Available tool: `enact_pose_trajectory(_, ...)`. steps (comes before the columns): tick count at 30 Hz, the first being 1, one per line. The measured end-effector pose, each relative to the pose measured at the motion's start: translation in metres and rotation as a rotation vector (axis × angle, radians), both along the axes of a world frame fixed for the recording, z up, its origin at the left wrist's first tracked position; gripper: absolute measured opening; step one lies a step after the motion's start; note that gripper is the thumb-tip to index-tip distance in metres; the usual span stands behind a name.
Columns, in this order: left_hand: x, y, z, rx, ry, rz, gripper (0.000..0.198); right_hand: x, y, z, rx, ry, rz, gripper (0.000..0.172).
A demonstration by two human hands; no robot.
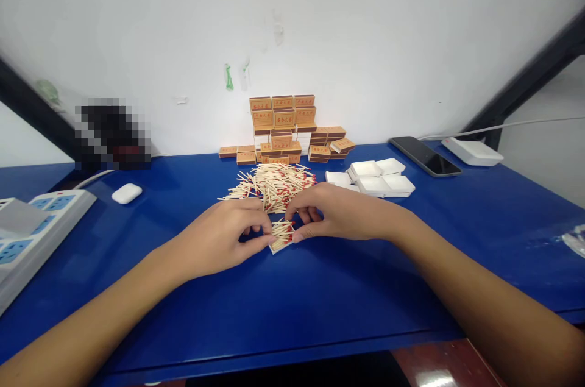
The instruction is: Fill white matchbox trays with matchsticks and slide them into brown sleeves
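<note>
Between my two hands is a small white matchbox tray (275,249), filled with red-tipped matches (282,232). My left hand (228,231) is closed on the tray's left side, thumb at the near edge. On the right side, my right hand (331,213) has thumb and fingers at the tray's edge and the match heads; whether it also pinches a match I cannot make out. Just behind the tray lies a large loose pile of matches (278,183). Right of the pile are several white matchbox trays (372,186) set close together.
Several orange matchboxes (284,119) are stacked against the wall. A phone (425,155) and a white box-shaped device (473,151) lie at the back right of the blue table (283,314). On the left are a white earphone case (127,194) and a power strip (50,222).
</note>
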State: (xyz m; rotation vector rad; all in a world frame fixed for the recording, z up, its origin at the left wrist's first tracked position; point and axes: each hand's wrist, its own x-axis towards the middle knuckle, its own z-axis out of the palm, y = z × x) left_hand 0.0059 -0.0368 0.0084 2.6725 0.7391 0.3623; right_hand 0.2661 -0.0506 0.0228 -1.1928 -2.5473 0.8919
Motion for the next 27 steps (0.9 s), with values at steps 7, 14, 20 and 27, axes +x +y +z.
enact_pose_trajectory(7,0.0011,0.0000,-0.0039,-0.022,-0.006,-0.003,0.019,0.0024,0.0027,-0.0038,0.023,-0.021,-0.017,0.015)
enact_pose_trajectory(14,0.0048,-0.0039,-0.0051,-0.020,-0.028,0.035,0.016,0.0030,0.0023,-0.0053,0.025,0.017,-0.041,0.020)
enact_pose_trajectory(20,0.0060,-0.0046,-0.0050,0.006,-0.045,0.046,0.016,0.0031,0.0012,-0.0027,0.015,0.018,-0.036,0.022)
enact_pose_trajectory(27,0.0039,-0.0028,-0.0047,0.049,0.003,0.072,0.020,0.0006,-0.0001,-0.0017,-0.006,0.024,-0.033,0.018)
